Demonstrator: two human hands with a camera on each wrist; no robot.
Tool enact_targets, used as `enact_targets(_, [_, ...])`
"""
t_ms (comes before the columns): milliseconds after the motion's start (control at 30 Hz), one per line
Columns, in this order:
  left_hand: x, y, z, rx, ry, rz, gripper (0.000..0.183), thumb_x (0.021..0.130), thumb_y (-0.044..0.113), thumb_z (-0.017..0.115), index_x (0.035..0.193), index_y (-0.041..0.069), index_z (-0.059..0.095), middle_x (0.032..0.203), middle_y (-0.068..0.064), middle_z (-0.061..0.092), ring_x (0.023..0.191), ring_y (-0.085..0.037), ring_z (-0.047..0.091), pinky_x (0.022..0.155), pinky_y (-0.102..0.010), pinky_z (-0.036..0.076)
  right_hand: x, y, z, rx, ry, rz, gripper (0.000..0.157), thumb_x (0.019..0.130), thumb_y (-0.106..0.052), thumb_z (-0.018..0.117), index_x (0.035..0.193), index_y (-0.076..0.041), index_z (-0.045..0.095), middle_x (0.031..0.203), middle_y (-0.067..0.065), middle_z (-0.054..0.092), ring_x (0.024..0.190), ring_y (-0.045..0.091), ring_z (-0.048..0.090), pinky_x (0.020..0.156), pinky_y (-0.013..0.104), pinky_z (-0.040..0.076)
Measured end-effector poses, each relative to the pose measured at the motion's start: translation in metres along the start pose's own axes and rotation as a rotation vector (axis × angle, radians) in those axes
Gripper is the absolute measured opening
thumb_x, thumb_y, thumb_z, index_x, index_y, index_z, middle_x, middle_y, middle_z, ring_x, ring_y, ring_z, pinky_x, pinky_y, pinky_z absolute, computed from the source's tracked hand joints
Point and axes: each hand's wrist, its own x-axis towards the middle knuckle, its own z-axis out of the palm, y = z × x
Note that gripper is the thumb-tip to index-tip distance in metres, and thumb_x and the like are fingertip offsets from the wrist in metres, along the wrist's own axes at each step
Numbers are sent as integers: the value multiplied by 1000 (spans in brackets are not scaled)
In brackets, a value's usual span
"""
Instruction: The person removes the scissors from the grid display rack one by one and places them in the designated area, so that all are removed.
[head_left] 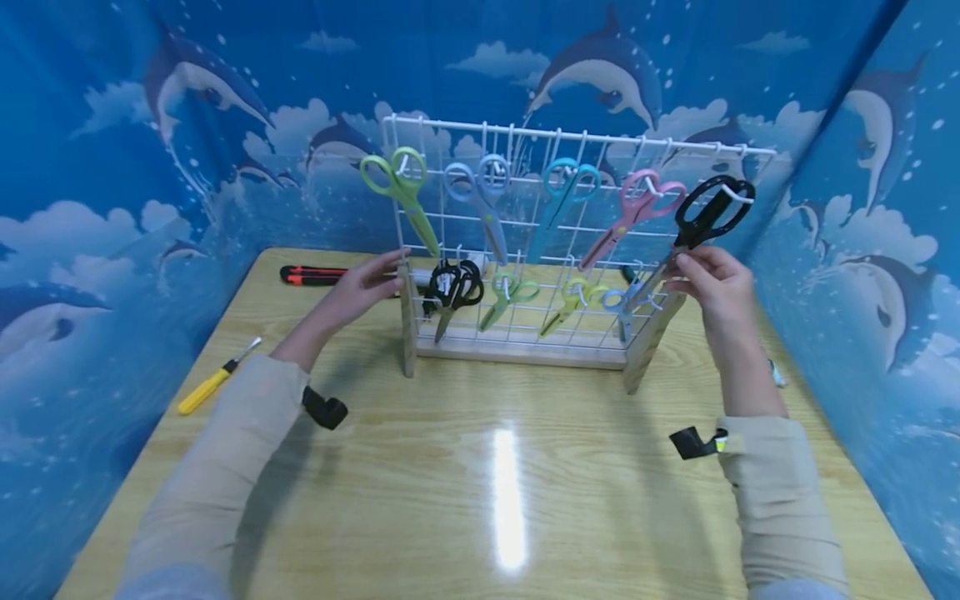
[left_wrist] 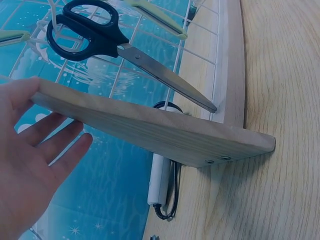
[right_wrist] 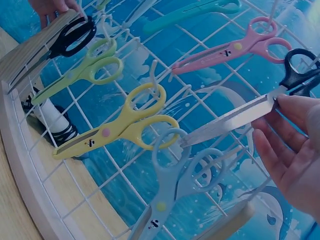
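Note:
A white wire rack [head_left: 517, 358] on wooden feet holds two rows of hanging scissors. My right hand [head_left: 723, 296] pinches the large black-handled scissors [head_left: 701, 227] near the pivot, thumb in front; their handle loop hangs on the top right hook. In the right wrist view, their metal blades [right_wrist: 225, 120] point left. Beside the rack's left wooden side [left_wrist: 150, 122], my left hand [left_wrist: 27, 170] touches its upper end with fingers extended. The upper row also has green [head_left: 405, 196], lavender [head_left: 483, 198], teal [head_left: 558, 200] and pink scissors [head_left: 630, 212].
Lower hooks carry black [head_left: 456, 287], light green [head_left: 504, 300], yellow [head_left: 570, 302] and light blue scissors [right_wrist: 170, 185]. A yellow screwdriver [head_left: 213, 387] and a red-black tool [head_left: 311, 275] lie at left. Behind the rack lies a white corded object [left_wrist: 159, 180]. Dolphin-printed curtains [head_left: 75, 375] border the table.

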Motion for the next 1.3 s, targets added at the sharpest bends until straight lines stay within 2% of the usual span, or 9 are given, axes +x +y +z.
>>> enact_targets(233, [6,-12,-1,-9,1,14,51,84,28,52,131,28,31,133,-9,33,117,-26,36,91,-40,38,-8,-8,-1,106,-35,-80,2,79,4,54,80,3,55,79,9,62,70,17,59,59,23,51])
enact_targets(433, [12,-23,-2,20,18,4,50,82,37,53,128,36,32,132,-4,34,116,-22,37,90,-39,39,-24,-24,0,221,-114,-178,7,80,11,47,82,10,53,82,14,61,74,22,59,60,26,52])
enact_targets(533, [12,-23,-2,11,29,-3,52,81,37,53,129,34,32,132,-3,35,116,-22,37,90,-39,39,-35,-30,3,254,-141,-208,11,80,14,45,84,11,54,82,15,61,74,23,59,60,27,52])
enact_targets(700, [9,-22,-4,5,29,-22,53,81,37,53,129,32,32,133,-4,34,117,-22,36,90,-39,39,-57,-20,14,304,-274,-222,14,79,17,43,86,12,55,83,16,61,75,24,59,62,27,51])
enact_targets(767, [8,-22,-5,-2,24,-28,53,81,35,53,130,31,32,134,-4,33,118,-23,35,90,-40,39,-67,-11,22,277,-321,-200,13,79,15,46,84,9,56,81,14,62,73,21,60,63,26,51])
enact_targets(900, [7,-17,-5,-21,19,-30,52,83,28,53,130,27,33,134,-6,32,118,-26,35,91,-41,38,-87,15,43,166,-339,-63,17,78,11,50,80,-2,60,76,6,63,64,14,59,60,22,50])
enact_targets(1067, [5,-10,-5,-17,14,-21,51,84,25,52,131,24,32,134,-10,31,118,-28,34,91,-42,38,-106,54,72,49,-379,208,19,78,6,51,80,-11,60,74,-1,63,61,9,56,58,20,49])
enact_targets(1200, [9,-18,-6,11,15,-9,51,82,33,54,129,32,33,134,-5,32,118,-25,35,91,-40,38,-120,100,90,-17,-419,422,7,77,-3,56,83,-7,56,74,0,62,62,11,57,59,23,50])
enact_targets(1300, [13,-23,-7,38,16,-28,52,78,40,55,126,38,34,134,-2,33,119,-22,35,91,-39,38,-132,120,105,-12,-449,533,13,77,-7,58,87,-1,53,73,2,61,62,12,57,59,23,50])
